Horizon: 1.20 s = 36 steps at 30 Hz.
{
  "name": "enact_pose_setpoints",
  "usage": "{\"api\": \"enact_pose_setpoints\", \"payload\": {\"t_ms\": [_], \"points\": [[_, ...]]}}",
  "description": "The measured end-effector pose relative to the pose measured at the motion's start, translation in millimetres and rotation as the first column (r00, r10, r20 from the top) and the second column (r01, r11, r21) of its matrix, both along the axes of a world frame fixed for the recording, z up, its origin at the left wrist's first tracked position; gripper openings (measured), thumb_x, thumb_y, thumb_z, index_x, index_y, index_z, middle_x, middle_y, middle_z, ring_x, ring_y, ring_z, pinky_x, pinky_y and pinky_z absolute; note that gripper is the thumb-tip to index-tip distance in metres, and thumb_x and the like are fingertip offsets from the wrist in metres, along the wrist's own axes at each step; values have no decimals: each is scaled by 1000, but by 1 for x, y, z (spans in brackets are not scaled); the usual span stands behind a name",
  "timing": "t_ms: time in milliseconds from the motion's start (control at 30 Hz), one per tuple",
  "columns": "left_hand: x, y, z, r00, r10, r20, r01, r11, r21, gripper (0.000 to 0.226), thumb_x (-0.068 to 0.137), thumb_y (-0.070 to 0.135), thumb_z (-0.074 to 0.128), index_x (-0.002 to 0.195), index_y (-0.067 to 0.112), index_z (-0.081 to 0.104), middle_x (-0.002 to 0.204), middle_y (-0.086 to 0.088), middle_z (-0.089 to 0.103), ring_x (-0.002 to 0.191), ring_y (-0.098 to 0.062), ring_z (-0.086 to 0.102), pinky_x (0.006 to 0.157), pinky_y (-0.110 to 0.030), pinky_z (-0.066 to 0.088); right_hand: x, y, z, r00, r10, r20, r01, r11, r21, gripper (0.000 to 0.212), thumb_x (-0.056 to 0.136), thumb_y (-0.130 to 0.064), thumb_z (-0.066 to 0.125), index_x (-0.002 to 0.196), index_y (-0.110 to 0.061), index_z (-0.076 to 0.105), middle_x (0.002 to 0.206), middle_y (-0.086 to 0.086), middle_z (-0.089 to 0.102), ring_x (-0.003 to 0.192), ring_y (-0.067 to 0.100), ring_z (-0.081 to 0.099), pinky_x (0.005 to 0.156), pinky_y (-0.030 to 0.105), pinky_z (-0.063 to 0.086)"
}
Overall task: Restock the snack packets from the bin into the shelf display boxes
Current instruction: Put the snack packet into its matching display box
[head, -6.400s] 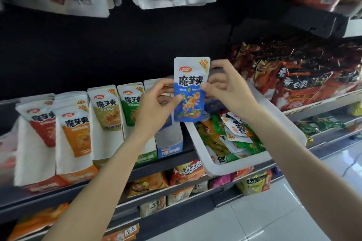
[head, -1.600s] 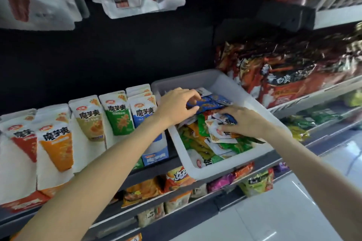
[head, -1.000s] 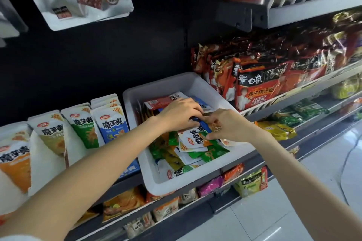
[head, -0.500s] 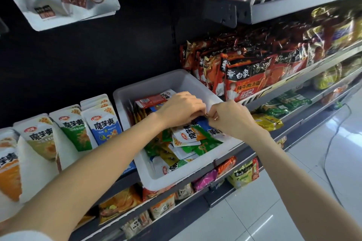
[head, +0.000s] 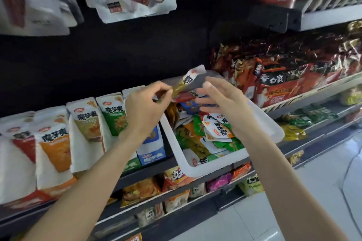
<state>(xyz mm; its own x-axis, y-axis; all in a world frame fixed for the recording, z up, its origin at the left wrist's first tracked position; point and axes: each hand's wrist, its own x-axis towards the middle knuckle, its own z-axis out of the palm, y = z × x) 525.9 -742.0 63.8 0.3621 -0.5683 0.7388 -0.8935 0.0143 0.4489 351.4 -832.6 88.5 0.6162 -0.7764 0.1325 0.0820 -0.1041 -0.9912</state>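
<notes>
Dark shelf (head: 152, 169), white bin (head: 207, 167) beside upright display boxes (head: 150, 154)

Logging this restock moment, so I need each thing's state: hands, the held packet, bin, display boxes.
left hand: pinches the olive packet
olive packet: lifted above the bin, tilted
right hand: open, fingers spread beside the packet
bin: on the shelf, holding mixed packets
display boxes: stocked, packets upright

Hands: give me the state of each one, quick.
Left hand: pinches an olive-yellow snack packet above the white bin.
Right hand: open, fingers spread, holding nothing.
</notes>
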Motion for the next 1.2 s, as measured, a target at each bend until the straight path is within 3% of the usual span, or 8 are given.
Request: {"api": "enact_pose_setpoints", "payload": {"t_ms": [67, 167, 333, 533, 667, 800, 967, 1200], "points": [[4, 17, -7, 910, 89, 405, -29, 988, -151, 11, 89, 17, 65, 89, 18, 75, 90, 7, 73, 78, -11, 69, 63, -30, 55, 23, 11, 1, 999, 32, 24, -34, 993, 110, 33, 91, -34, 59, 117, -13, 57, 108, 8, 69, 90, 18, 71, 76, 33, 59], [6, 42, -17, 832, 83, 548, 4, 988, -155, 9, 88, 19, 68, 89, 17, 77, 97, 7, 73, 89, -12, 68, 69, -30, 56, 49, 20, -4, 999, -44, 4, 44, 999, -33, 25, 88, -28, 66, 105, -10, 62, 101, 13, 70, 89, 23, 69, 76, 42, 59], [20, 85, -9, 975, 31, 219, -30, 1000, -8, 31, 87, 39, 64, 111, 21, 69, 125, 8, 60, 116, -13, 51, 102, -24, 34, 82, 36, -5, 994, 59, -89, -92, 896, -433, 14, 89, -17, 63, 103, -16, 61, 92, 3, 69, 85, 21, 66, 73, 51, 54], [81, 137, -2, 926, 87, -368, -52, 993, 104, 38, 84, 20, 70, 112, 39, 54, 104, 17, 63, 97, 0, 60, 88, -28, 50, 152, 74, 0, 957, 182, -227, -291, 620, -729, 22, 90, -22, 62, 112, -22, 60, 77, 5, 66, 59, 25, 60, 60, 41, 51], [116, 154, -21, 903, 213, -373, -175, 976, 132, 14, 87, 18, 67, 100, 21, 62, 89, 18, 65, 84, 3, 61, 79, -25, 53, 193, 89, 1, 940, 181, -290, -341, 406, -848, 16, 95, -25, 54, 104, -18, 65, 67, -5, 59, 55, 8, 48, 58, 28, 38], [132, 156, -29, 889, 305, -342, -276, 952, 131, 12, 88, 20, 65, 99, 14, 64, 86, 15, 63, 83, 1, 60, 74, -14, 48, 220, 93, -2, 971, 108, -211, -232, 246, -941, 38, 95, -35, 38, 99, -16, 70, 75, 0, 69, 67, 24, 66, 60, 40, 52], [146, 156, -22, 903, 324, -281, -309, 946, 97, 8, 88, 22, 66, 94, 19, 63, 85, 14, 64, 82, -5, 63, 72, -21, 52, 237, 90, -3, 986, 136, -99, -128, 221, -967, 30, 93, -27, 45, 98, -11, 70, 82, 3, 72, 71, 25, 69, 60, 42, 55], [161, 152, -40, 900, 432, -60, -408, 883, 231, 17, 83, 20, 72, 97, 11, 65, 87, 0, 70, 74, -7, 61, 64, -12, 41, 257, 84, -31, 960, 16, -278, -271, 286, -919, 13, 89, -19, 57, 90, -13, 68, 80, 1, 64, 70, 26, 62, 61, 39, 51]]}}
